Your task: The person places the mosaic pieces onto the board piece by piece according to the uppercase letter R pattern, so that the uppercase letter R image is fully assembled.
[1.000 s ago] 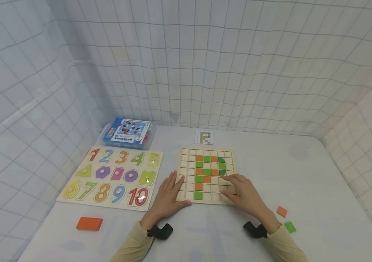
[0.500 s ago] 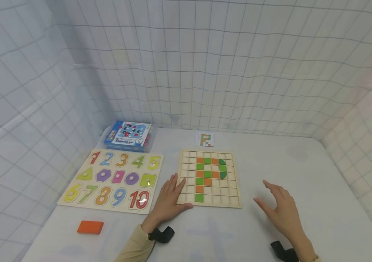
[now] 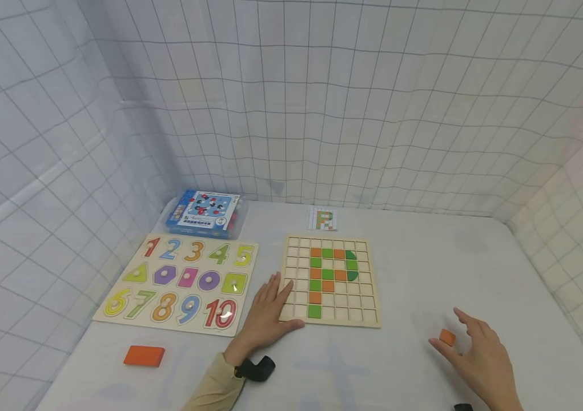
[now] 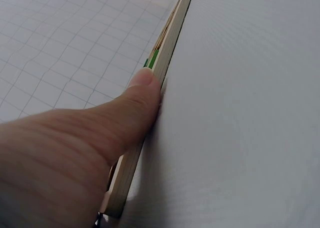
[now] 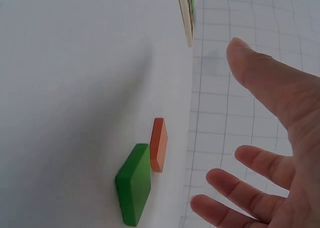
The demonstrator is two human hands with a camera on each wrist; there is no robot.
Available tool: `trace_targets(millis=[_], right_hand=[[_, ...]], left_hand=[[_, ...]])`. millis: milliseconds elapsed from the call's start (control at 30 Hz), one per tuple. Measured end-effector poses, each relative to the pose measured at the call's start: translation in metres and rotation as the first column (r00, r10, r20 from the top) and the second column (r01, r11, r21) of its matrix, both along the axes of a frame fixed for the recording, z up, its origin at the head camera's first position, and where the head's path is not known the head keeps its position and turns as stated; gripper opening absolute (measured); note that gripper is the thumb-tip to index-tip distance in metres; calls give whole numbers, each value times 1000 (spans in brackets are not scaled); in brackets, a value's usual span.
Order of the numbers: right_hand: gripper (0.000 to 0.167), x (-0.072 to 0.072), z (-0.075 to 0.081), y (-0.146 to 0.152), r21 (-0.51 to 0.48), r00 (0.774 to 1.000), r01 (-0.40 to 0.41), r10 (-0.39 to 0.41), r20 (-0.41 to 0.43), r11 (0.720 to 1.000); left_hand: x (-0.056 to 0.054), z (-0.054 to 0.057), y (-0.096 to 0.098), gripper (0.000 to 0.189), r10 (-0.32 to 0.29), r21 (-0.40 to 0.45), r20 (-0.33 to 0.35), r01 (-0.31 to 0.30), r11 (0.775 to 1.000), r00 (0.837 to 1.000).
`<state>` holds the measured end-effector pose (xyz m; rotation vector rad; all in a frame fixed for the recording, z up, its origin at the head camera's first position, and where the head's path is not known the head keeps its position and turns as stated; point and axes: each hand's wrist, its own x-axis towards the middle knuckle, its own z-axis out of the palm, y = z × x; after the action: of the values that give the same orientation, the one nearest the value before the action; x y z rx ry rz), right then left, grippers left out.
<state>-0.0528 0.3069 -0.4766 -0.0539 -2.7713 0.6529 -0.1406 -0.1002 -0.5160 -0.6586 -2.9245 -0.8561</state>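
Observation:
My left hand (image 3: 264, 321) lies at the lower left corner of a wooden grid board (image 3: 375, 285), fingers along its left side. In the left wrist view the thumb (image 4: 132, 107) presses on the board's front edge. Orange, green and dark green tiles on the board form a letter P. My right hand (image 3: 486, 359) hovers over the table at the right, thumb and fingers apart, holding nothing. An orange square tile (image 3: 447, 337) shows between its thumb and fingers. Beside that lies a green tile (image 5: 134, 185), hidden behind the hand in the head view.
Behind the board lies a small pattern card (image 3: 323, 218). To the left are a number-and-shape peg puzzle (image 3: 178, 285) and a blue boxed set (image 3: 204, 214). An orange block (image 3: 144, 355) sits near the front left. Grid-patterned cloth walls (image 3: 322, 114) surround the table.
My right hand has left the board and moved right and toward me, to above the loose orange tile. The left hand stays at the board's corner.

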Motion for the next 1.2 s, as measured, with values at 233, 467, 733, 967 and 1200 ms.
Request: trace_targets(millis=[233, 467, 733, 967, 1200], right_hand=[[83, 11, -2, 13, 59, 989, 49, -57, 139, 997], [89, 11, 0, 21, 24, 923, 76, -79, 376, 997], [75, 14, 0, 23, -26, 858, 97, -70, 509, 995], [66, 14, -2, 25, -46, 846, 112, -71, 528, 993], [62, 11, -2, 29, -88, 841, 138, -70, 536, 986]], left_hand=[[1, 3, 0, 87, -1, -3, 8, 1, 1000, 1000], [1, 3, 1, 87, 1, -5, 9, -1, 1000, 1000], [2, 6, 1, 87, 1, 3, 7, -1, 1000, 1000], [2, 5, 1, 87, 0, 3, -2, 0, 1000, 1000], [1, 4, 1, 87, 2, -3, 0, -2, 1000, 1000]])
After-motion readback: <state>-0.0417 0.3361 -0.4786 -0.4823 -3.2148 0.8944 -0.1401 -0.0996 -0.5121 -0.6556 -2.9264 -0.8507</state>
